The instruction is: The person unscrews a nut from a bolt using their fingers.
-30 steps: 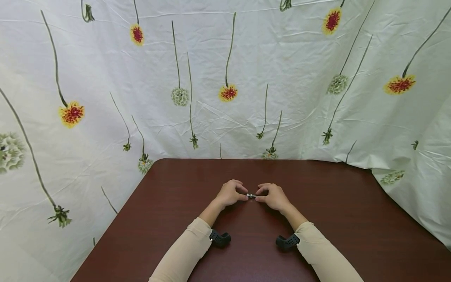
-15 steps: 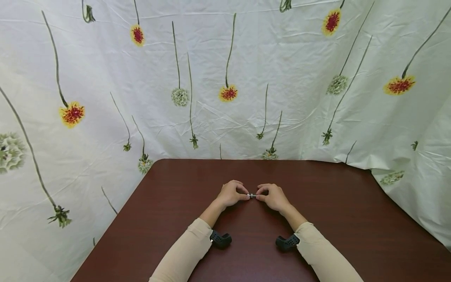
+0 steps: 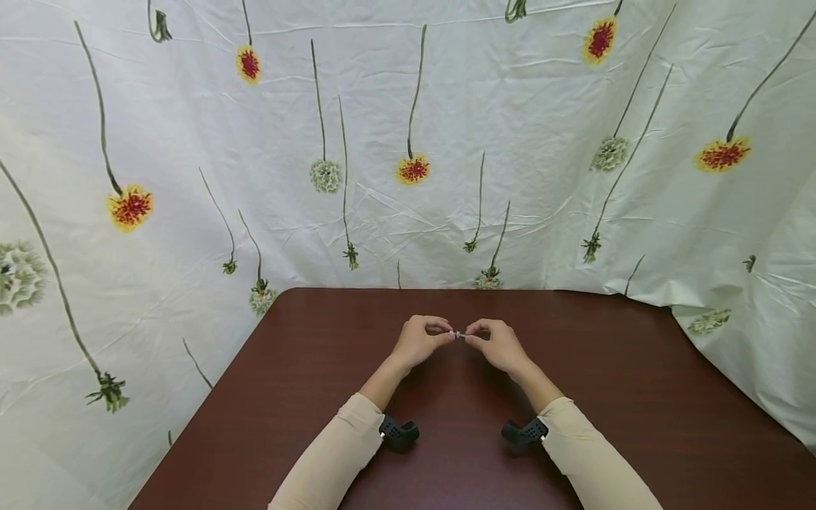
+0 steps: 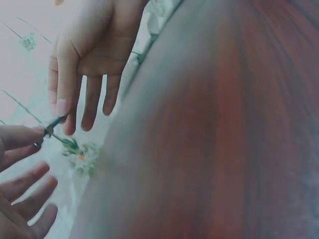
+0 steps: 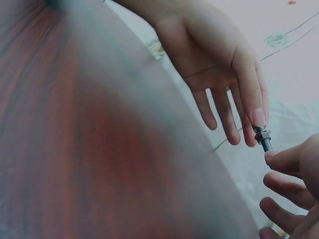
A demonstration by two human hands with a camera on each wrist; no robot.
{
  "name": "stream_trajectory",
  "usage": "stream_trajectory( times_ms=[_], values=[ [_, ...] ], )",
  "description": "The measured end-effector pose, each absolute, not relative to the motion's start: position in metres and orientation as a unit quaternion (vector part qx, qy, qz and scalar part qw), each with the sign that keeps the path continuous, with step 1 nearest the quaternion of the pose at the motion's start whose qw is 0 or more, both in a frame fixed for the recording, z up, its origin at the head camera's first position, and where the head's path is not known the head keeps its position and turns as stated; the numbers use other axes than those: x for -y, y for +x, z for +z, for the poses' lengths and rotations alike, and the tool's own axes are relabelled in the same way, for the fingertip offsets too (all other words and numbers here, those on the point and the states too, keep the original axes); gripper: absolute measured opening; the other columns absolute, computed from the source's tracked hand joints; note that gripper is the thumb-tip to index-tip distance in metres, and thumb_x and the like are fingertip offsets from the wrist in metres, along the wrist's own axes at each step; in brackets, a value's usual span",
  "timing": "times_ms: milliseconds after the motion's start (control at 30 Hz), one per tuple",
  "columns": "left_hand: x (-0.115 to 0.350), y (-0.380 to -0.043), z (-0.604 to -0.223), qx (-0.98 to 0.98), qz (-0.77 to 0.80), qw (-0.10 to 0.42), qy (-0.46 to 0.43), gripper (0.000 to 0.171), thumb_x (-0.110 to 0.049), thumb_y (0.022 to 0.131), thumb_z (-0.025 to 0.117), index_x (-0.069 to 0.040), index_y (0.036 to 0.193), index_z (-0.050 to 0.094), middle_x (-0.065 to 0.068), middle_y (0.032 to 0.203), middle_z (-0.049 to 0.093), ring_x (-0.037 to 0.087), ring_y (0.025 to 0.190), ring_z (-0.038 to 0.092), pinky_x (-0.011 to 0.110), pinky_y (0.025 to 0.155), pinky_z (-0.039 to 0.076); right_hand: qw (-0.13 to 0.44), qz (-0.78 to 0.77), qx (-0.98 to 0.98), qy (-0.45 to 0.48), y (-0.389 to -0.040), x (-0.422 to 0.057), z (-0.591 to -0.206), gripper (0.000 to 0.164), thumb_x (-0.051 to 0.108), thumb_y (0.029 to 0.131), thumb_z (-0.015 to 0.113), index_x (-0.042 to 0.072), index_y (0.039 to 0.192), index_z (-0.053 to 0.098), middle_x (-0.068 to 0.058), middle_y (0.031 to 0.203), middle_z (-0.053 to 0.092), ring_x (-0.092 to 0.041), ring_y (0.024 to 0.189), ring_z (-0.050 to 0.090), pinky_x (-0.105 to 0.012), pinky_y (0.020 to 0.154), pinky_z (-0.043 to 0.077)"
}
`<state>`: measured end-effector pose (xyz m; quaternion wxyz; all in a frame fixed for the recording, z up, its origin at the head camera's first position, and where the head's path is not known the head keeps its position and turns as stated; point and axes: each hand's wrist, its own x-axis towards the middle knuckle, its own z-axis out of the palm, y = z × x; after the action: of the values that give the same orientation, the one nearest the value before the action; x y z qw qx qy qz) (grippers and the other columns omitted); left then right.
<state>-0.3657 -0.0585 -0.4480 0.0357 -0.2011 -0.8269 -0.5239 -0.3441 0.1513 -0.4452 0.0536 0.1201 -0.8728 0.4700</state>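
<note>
A small metal bolt with a nut (image 5: pixel 262 135) on it is held between the two hands above the table. My left hand (image 3: pixel 413 341) pinches the bolt's head end between thumb and finger; the fingertips hide most of the head. From the other side, my right hand (image 3: pixel 500 346) pinches the threaded end with thumb and forefinger. Short threads show between the nut and the right thumb in the right wrist view. The left wrist view has the bolt (image 4: pixel 53 124) tilted, with the right hand (image 4: pixel 89 55) above and the left hand (image 4: pixel 22 184) below it.
A dark reddish-brown table (image 3: pixel 331 319) lies under both hands. Behind and beside it hangs a white cloth (image 3: pixel 382 227) printed with flowers. Black wrist devices, one on the left (image 3: pixel 399 433) and one on the right (image 3: pixel 524 432), sit at the sleeve cuffs.
Both hands, with the bolt between them, have shifted slightly farther up in the head view over the last half second. Both still pinch it.
</note>
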Motion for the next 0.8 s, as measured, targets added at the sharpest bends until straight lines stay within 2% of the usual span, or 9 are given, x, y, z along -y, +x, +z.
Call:
stream_trajectory(
  times_ms=[167,333,533,633,800],
  values=[
    [0.06,-0.366,-0.439,0.794,-0.561,0.039,-0.23,0.012,-0.018,0.093,0.08,-0.011,0.103,0.08,-0.003,0.102,0.075,0.018,0.101,0.066,0.041,0.083,0.052,0.063,0.493,0.858,0.131,-0.343,-0.154,-0.431,0.006,0.012,0.098,0.073,0.01,0.103,0.075,-0.005,0.107,0.073,-0.027,0.103,0.065,-0.045,0.082,0.049],
    [0.06,-0.364,-0.429,0.763,-0.597,0.033,-0.246,0.014,-0.017,0.093,0.08,-0.008,0.104,0.079,0.001,0.1,0.076,0.02,0.096,0.068,0.039,0.08,0.053,0.05,0.518,0.841,0.147,-0.339,-0.156,-0.418,0.006,0.011,0.1,0.071,0.007,0.104,0.072,-0.01,0.102,0.075,-0.033,0.1,0.07,-0.044,0.08,0.051],
    [0.061,-0.361,-0.42,0.745,-0.615,0.036,-0.254,0.017,-0.01,0.092,0.08,-0.003,0.108,0.078,0.009,0.101,0.077,0.022,0.093,0.068,0.04,0.077,0.051,0.058,0.534,0.829,0.158,-0.334,-0.155,-0.406,0.009,0.009,0.1,0.07,0.003,0.107,0.07,-0.013,0.099,0.074,-0.035,0.099,0.067,-0.042,0.078,0.048],
    [0.062,-0.361,-0.419,0.748,-0.61,0.041,-0.26,0.015,-0.009,0.092,0.08,-0.004,0.107,0.079,0.008,0.1,0.077,0.021,0.096,0.068,0.039,0.078,0.051,0.064,0.542,0.823,0.155,-0.333,-0.154,-0.405,0.012,0.01,0.1,0.07,0.002,0.109,0.07,-0.017,0.1,0.073,-0.035,0.098,0.066,-0.041,0.076,0.047],
    [0.062,-0.361,-0.419,0.748,-0.601,0.047,-0.278,0.014,-0.012,0.093,0.08,-0.005,0.105,0.08,0.007,0.1,0.078,0.024,0.098,0.07,0.038,0.079,0.052,0.05,0.581,0.799,0.143,-0.335,-0.149,-0.409,0.022,0.017,0.104,0.067,-0.001,0.113,0.073,-0.019,0.103,0.074,-0.04,0.101,0.068,-0.045,0.083,0.054]
  ],
)
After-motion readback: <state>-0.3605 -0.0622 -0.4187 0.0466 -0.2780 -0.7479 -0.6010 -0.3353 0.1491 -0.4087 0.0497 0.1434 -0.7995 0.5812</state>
